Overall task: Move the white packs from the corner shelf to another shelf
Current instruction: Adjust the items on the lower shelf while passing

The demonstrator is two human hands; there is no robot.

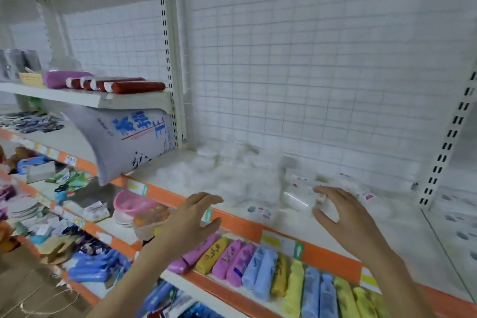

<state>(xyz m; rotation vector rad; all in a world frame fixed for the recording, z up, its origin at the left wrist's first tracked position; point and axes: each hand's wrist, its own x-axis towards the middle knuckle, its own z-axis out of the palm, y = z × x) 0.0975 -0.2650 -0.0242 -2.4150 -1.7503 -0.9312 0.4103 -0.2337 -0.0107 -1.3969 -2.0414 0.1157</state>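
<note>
Several white packs [232, 175] lie in a blurred heap on the white shelf [387, 227] with the orange front edge, from its left corner toward the middle. One clear pack with a red-marked label [299, 196] lies nearest my right hand. My left hand [193, 217] hovers over the shelf's front edge, fingers spread and holding nothing. My right hand [340, 212] is held above the shelf just right of that pack, fingers and thumb spread in a wide curve, empty.
A large white sack with blue print [129, 142] leans into the shelf's left corner under an upper shelf [77, 98] with red rolls. Coloured rolled packs [271, 271] fill the shelf below. A wire grid back panel [309, 72] and slotted uprights [449, 142] bound the bay.
</note>
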